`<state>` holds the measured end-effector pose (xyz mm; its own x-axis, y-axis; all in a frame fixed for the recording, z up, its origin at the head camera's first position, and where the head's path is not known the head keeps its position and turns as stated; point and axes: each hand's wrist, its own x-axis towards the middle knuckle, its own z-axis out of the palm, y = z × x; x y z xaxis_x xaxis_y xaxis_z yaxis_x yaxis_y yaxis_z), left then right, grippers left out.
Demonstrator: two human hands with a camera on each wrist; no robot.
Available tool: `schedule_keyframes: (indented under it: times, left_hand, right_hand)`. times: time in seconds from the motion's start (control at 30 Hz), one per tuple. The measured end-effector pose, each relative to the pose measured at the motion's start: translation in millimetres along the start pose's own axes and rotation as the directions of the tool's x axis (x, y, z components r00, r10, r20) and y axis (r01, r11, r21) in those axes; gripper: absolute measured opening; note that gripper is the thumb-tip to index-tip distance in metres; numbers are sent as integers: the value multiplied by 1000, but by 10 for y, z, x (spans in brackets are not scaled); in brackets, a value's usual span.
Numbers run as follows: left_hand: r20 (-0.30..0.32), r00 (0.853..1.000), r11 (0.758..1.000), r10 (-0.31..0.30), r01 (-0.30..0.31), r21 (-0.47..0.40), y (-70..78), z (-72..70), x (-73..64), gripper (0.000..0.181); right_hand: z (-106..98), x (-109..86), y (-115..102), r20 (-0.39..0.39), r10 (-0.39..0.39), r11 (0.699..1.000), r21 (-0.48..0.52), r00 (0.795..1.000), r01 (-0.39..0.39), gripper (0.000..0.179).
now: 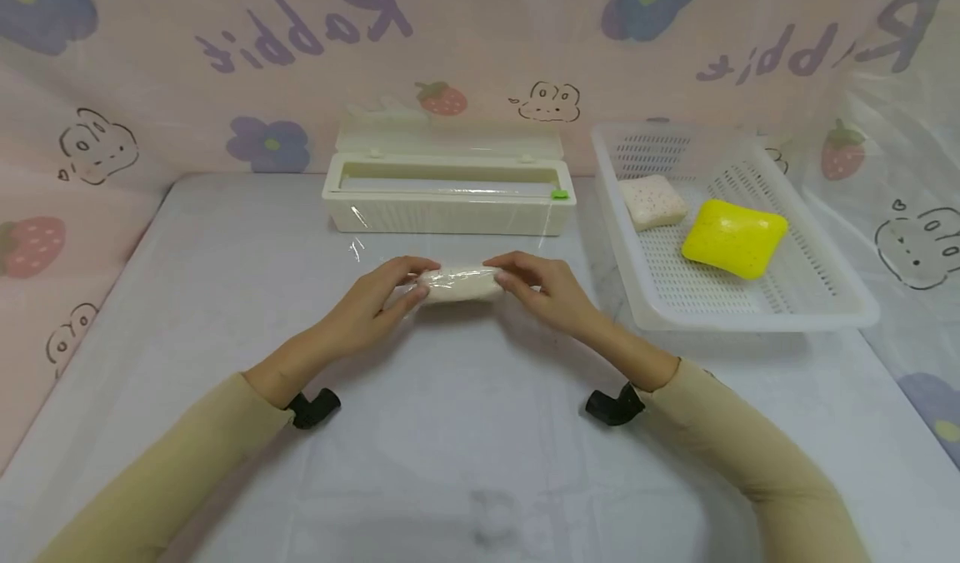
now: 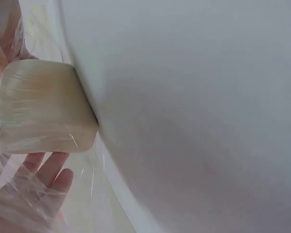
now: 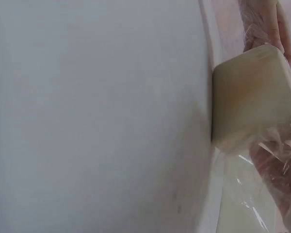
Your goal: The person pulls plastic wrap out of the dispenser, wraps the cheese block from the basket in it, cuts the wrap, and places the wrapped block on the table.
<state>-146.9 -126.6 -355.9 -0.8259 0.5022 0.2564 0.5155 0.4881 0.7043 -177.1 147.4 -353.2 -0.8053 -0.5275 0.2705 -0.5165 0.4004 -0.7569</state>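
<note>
A cream bar (image 1: 461,284) that looks like soap is at the middle of the table, covered in clear cling film (image 1: 442,278). My left hand (image 1: 378,296) holds its left end, thumb toward me and fingers on the far side. At the right end, my right hand (image 1: 543,290) grips bar and film the same way. In the left wrist view the bar (image 2: 43,104) shows a smooth film-covered face, with loose film over the nearer fingers (image 2: 51,167). Crumpled film also hangs about the bar (image 3: 254,97) in the right wrist view.
A cream cling film dispenser (image 1: 450,213) stands behind my hands, lid up, roll inside, green cutter slider (image 1: 559,195) at right. To the right, a white plastic basket (image 1: 750,321) holds a speckled pale bar (image 1: 652,201) and a bright yellow pillow-shaped block (image 1: 735,238).
</note>
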Motion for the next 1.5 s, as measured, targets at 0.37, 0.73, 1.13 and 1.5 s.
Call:
schedule_keyframes:
  times: [0.37, 0.73, 1.13, 1.5]
  left_hand:
    - [35, 983, 979, -182, 185, -83, -107, -104, 229, 35]
    - [-58, 915, 912, -399, 389, -131, -153, -58, 469, 39]
    - [-100, 801, 802, -590, 567, -186, -224, -61, 638, 54]
    - [-86, 721, 725, -687, 674, -143, -272, -120, 708, 67]
  right_hand:
    - [-119, 291, 37, 67, 181, 980, 67, 981, -185, 29]
    - [-76, 508, 207, 14, 326, 935, 141, 945, -325, 35]
    - [-29, 654, 287, -62, 488, 847, 275, 870, -456, 41]
    - [-14, 705, 299, -156, 536, 839, 213, 830, -501, 43]
